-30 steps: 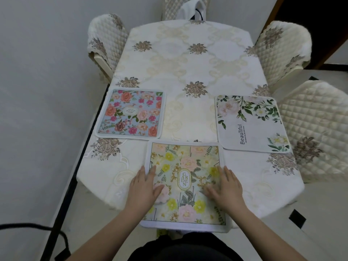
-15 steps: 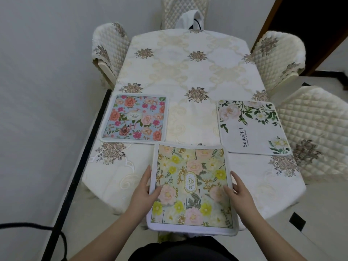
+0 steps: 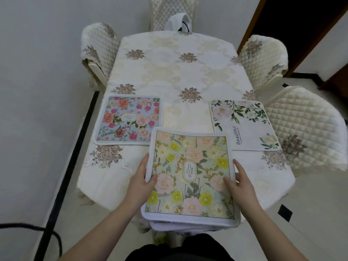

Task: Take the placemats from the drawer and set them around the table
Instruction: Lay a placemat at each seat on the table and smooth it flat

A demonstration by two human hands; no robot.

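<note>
Where the table (image 3: pixel 178 76) earlier bore it flat under both palms, the yellow placemat stack (image 3: pixel 190 176) is now lifted off the near edge, overlapping the pink placemat (image 3: pixel 130 119); white placemat (image 3: pixel 243 125) untouched; left hand (image 3: pixel 139 183) and right hand (image 3: pixel 243 183) pinch its sides

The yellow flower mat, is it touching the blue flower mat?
Cannot tell. In the head view the yellow flower mat, held by both hands, has its far left corner overlapping the blue flower mat, but it looks lifted, so contact is unclear.
</note>
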